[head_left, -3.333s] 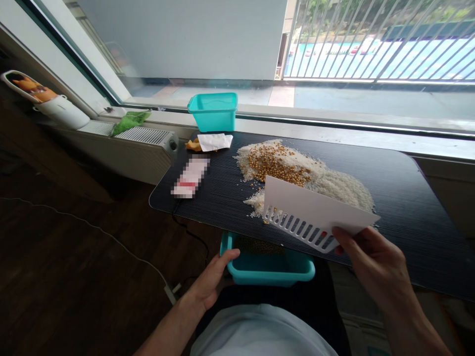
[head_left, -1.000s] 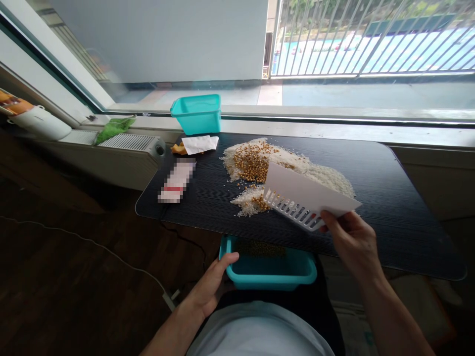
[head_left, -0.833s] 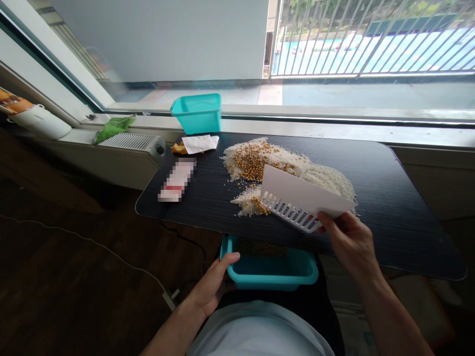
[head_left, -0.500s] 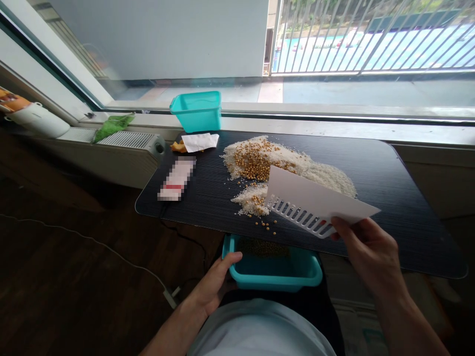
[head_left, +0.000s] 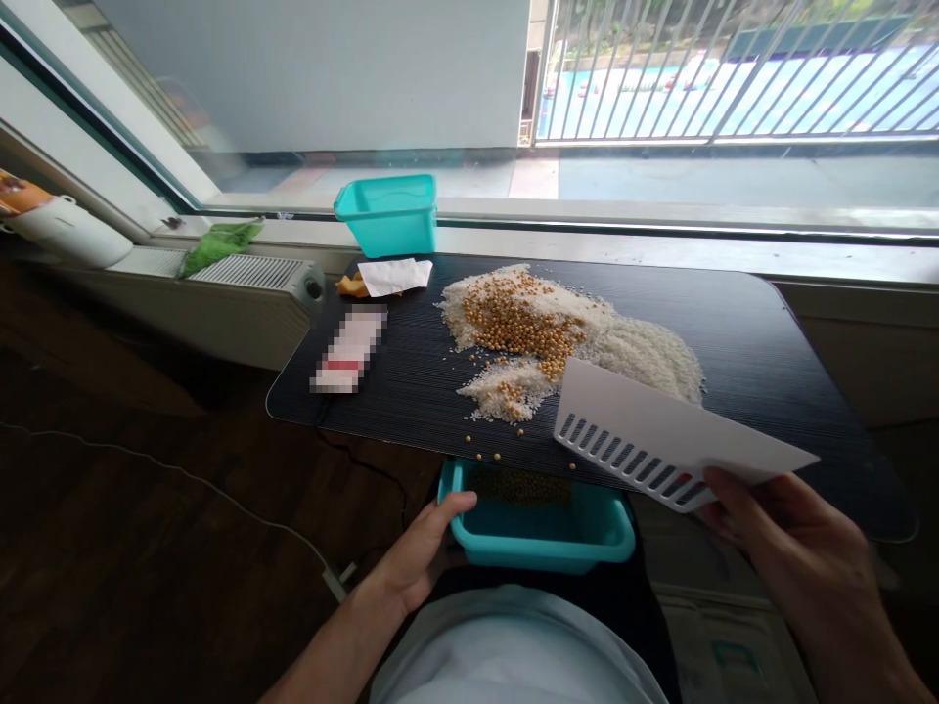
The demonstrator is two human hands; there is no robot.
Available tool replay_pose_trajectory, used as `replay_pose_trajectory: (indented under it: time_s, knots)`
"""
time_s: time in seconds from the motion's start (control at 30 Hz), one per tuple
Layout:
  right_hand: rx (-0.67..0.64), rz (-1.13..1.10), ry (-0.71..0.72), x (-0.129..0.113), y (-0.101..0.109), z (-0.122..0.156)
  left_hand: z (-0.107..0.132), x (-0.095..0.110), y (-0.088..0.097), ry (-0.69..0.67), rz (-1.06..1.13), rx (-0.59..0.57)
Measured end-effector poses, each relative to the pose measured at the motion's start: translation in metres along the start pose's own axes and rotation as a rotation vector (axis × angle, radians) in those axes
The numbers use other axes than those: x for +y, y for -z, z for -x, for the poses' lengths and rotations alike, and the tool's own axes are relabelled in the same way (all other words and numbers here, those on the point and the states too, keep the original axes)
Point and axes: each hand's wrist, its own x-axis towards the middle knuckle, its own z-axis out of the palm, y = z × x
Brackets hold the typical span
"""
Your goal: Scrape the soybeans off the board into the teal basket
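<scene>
My left hand [head_left: 429, 543] grips the left rim of a teal plastic bin [head_left: 543, 552], which sits on my lap under the table's front edge with small beans in it. Between the thumb and fingers of my right hand [head_left: 792, 533] is a white slotted plastic scraper [head_left: 660, 420], tilted over the right front of the dark table. Beyond its left end lies a spread heap of white rice [head_left: 652, 357] with yellow soybeans [head_left: 506, 323] on top. A smaller patch of rice and beans is in front of the heap, and a few loose beans lie near the table edge.
On the dark table [head_left: 740, 332], a pixelated pink-white object [head_left: 348, 350] and a white paper [head_left: 396, 278] lie at left. Another teal bin [head_left: 388, 217] stands by the window. A green cloth [head_left: 220, 244] rests on the radiator [head_left: 253, 279]; a cable crosses the floor.
The scraper in my right hand has moved right and toward me, off the small rice patch. Several loose beans near the table edge have shifted. My left hand stays at the bin.
</scene>
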Motion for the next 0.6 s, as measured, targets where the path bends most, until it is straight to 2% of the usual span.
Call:
replay_pose_trajectory:
  time_s: [0.1, 0.2, 0.4, 0.47, 0.6]
  knots:
    - [0.070, -0.002, -0.101, -0.011, -0.005, 0.009, 0.000, 0.001, 0.001, -0.005, -0.011, 0.000]
    - [0.043, -0.056, -0.113, -0.021, -0.018, 0.011, 0.000, 0.004, 0.005, -0.008, -0.026, 0.005]
    - [-0.039, -0.120, -0.032, -0.029, -0.043, -0.006, -0.002, 0.006, 0.015, -0.017, -0.033, 0.003]
    - [-0.085, -0.109, -0.010, -0.030, -0.047, -0.008, -0.002, 0.006, 0.016, -0.021, -0.029, -0.001]
    - [-0.091, -0.131, -0.002, -0.036, -0.050, -0.006, 0.000, 0.011, 0.020, -0.027, -0.024, 0.017]
